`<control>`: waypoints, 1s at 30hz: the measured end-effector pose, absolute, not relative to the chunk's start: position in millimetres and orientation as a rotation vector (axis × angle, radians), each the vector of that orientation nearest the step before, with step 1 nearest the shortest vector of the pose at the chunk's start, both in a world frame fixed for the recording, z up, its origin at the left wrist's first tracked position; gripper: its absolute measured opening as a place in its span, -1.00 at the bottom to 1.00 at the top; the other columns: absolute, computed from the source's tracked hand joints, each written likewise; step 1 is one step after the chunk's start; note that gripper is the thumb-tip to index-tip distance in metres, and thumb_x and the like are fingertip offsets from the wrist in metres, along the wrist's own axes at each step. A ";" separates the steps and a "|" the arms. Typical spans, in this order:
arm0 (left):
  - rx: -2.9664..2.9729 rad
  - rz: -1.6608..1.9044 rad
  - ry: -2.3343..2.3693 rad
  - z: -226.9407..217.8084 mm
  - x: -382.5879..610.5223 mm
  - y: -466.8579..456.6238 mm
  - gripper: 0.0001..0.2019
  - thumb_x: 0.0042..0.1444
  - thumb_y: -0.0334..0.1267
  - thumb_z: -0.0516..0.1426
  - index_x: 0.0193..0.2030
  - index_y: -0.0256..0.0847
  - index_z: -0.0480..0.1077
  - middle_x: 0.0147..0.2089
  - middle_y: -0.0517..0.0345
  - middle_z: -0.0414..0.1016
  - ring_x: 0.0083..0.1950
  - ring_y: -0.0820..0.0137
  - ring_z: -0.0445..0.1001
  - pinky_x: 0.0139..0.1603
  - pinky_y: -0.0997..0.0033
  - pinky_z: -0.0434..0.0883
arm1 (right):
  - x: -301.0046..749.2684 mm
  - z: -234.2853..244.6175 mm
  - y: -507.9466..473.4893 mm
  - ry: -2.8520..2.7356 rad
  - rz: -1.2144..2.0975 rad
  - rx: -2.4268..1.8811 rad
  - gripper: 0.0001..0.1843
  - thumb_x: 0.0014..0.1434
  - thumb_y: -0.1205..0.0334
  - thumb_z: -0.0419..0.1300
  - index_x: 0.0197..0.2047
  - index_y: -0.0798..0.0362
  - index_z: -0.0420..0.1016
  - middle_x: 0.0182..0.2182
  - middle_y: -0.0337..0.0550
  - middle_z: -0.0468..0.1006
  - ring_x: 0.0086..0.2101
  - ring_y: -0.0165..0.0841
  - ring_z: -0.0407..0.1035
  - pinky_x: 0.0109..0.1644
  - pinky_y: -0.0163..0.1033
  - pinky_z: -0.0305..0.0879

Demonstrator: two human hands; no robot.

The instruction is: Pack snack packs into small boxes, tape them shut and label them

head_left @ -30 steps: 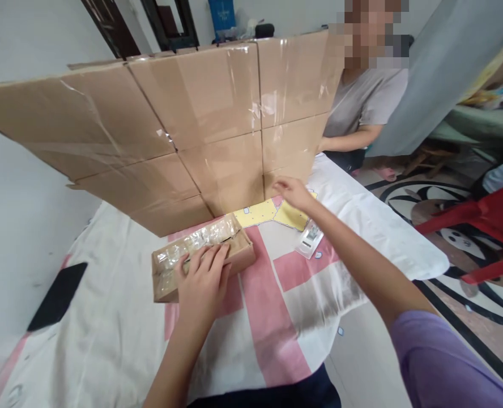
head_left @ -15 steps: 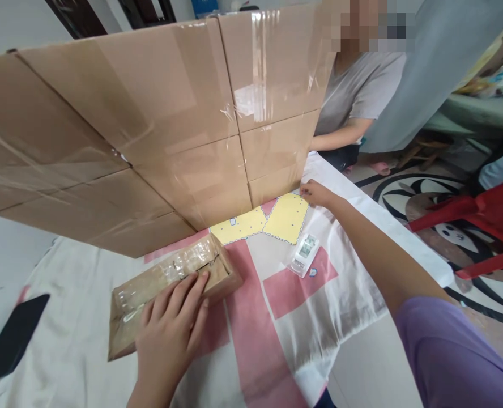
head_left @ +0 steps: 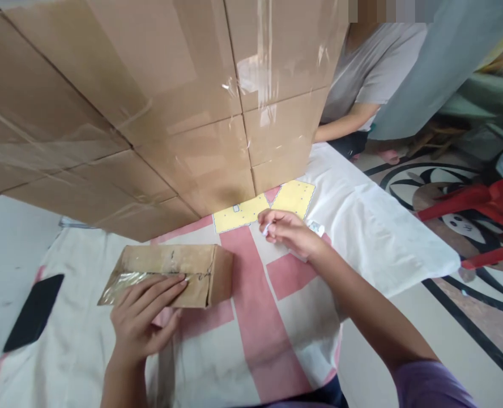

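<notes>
My left hand (head_left: 147, 317) lies on top of a small taped cardboard box (head_left: 192, 263), its fingers stretched out over the lid and its thumb along the near side. Above the cloth, my right hand (head_left: 288, 229) is closed, with the fingertips pinching a small whitish piece (head_left: 265, 229) whose kind is too unclear to name. Behind the right wrist a small clear-and-white packet (head_left: 317, 228) shows only in part. The yellow printed pattern (head_left: 243, 212) on the cloth is just beyond this hand.
A tall wall of taped cardboard boxes (head_left: 183, 107) stands across the far side of the cloth-covered table (head_left: 272, 340). A dark flat object (head_left: 34, 311) lies at the left. Another person (head_left: 362, 96) sits behind the boxes. A red chair (head_left: 485, 221) stands at the right.
My right hand has come back from the table's far edge toward the middle, now with a small whitish piece in its fingers. The small box has turned under my left hand. The view has tilted down.
</notes>
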State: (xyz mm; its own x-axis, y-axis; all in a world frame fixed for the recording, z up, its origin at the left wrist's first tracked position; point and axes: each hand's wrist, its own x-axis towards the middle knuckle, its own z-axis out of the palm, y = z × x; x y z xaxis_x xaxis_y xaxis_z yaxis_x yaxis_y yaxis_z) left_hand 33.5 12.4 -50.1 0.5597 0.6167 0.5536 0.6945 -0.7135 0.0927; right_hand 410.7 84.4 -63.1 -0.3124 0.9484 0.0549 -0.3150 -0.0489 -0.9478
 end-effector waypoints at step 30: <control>-1.928 -1.437 -1.321 -143.8 121.8 -34.8 -0.12 -0.18 -0.17 0.48 0.30 -0.10 0.24 0.27 -0.14 0.22 0.43 -0.14 0.15 0.42 -0.41 0.15 | 303.4 -145.2 39.9 -1.374 1.444 -0.859 -0.77 -0.05 0.16 0.49 -0.43 0.05 0.54 0.05 -0.09 0.41 0.04 -0.22 0.38 0.03 -0.17 0.34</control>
